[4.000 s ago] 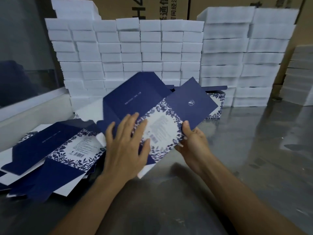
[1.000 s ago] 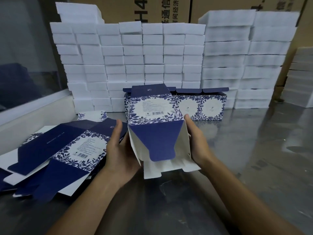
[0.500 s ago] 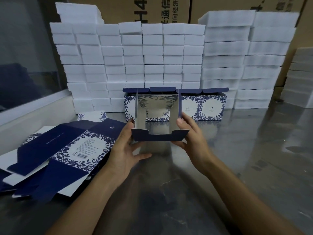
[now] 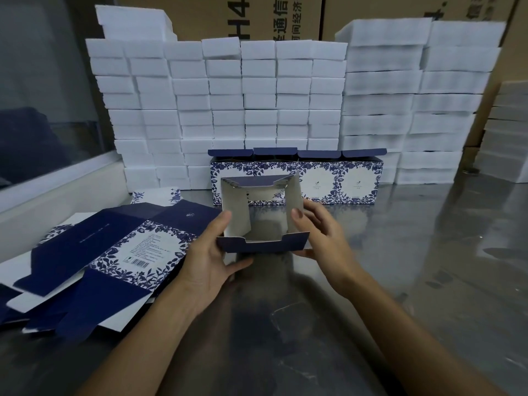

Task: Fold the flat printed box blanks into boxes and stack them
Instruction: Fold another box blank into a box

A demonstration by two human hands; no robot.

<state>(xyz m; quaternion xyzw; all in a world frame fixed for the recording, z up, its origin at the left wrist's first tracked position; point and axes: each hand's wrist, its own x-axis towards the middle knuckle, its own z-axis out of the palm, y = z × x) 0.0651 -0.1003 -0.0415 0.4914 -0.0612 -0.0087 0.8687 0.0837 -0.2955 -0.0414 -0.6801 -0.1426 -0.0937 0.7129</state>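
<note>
Over the near middle of the table (image 4: 428, 281) I held the box (image 4: 263, 221) open end up, just in front of the row of done boxes (image 4: 297, 178). My left hand (image 4: 208, 261) gripped its left wall, thumb on the rim and fingers curled beneath; my right hand (image 4: 323, 235) pinched the right wall, thumb inside. The near flap (image 4: 263, 243) stuck out toward me and the base looked unclosed, since the table showed through. I judged the step wanted both walls kept square while the flaps went in, small ones first, with light pressure so the card did not crease. Blanks (image 4: 108, 252) lay fanned at my left, just beside my left wrist, where they could snag an elbow. White blocks (image 4: 228, 95) stood stacked at the far side, with cartons (image 4: 285, 15) behind.
</note>
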